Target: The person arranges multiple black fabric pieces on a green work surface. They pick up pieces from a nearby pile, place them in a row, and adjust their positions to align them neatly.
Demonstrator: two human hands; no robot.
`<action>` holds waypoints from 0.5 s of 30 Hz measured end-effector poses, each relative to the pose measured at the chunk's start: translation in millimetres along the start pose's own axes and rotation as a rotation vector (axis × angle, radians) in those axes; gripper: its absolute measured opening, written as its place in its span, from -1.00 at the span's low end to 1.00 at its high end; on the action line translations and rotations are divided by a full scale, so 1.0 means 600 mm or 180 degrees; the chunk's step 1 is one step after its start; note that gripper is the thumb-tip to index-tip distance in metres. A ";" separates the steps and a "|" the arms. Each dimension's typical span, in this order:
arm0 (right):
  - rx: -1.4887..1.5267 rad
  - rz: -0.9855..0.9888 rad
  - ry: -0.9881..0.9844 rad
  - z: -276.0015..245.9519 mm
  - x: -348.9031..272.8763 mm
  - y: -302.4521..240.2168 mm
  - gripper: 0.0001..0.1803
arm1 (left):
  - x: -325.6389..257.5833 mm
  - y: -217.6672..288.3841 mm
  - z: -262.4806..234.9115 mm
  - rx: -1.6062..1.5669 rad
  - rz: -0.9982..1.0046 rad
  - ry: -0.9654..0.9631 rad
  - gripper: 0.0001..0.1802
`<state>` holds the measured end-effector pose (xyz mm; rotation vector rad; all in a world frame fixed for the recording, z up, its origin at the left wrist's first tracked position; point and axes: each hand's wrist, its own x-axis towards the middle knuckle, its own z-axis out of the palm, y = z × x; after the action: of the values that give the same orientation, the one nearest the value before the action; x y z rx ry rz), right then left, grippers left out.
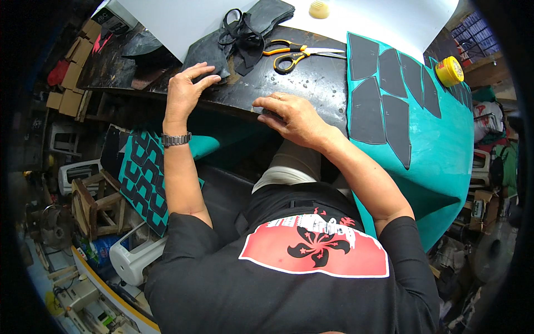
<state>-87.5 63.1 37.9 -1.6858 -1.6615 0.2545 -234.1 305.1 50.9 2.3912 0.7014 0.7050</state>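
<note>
Head view: both hands over the near edge of the dark, glossy worktable (320, 83), nothing clearly gripped.

Left of the steel scissors with yellow-and-black handles (307, 52), the left hand (186, 92) has its thumb and fingers apart at the stack of flat dark-grey sheet pieces (207, 53); contact cannot be told. Nearer the person than the scissors, the right hand (289, 116) curls its fingers toward the thumb; anything small between them cannot be told. The step seems to be handling loose pieces; the next move probably calls for a light pinch on one sheet's edge.
</note>
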 end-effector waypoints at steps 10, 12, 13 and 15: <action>0.0145 -0.0386 0.1251 0.070 0.158 0.016 -0.28 | -0.004 -0.006 0.011 0.0095 0.0522 0.0212 -0.75; -0.0339 -0.0257 0.1140 0.090 0.205 0.020 -0.43 | -0.004 -0.006 0.021 0.0671 0.0563 0.0451 -0.54; -0.0799 -0.0231 0.0754 0.095 0.223 0.024 -0.56 | -0.004 -0.008 0.025 0.0469 0.0459 0.0489 -0.42; -0.1201 -0.0254 0.0501 0.101 0.242 0.031 -0.76 | -0.003 -0.017 0.030 0.0200 0.0041 0.0588 -0.25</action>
<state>-90.1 221.3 34.5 -1.8496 -1.7288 -0.2403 -227.9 305.0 31.1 2.4101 0.7948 0.9309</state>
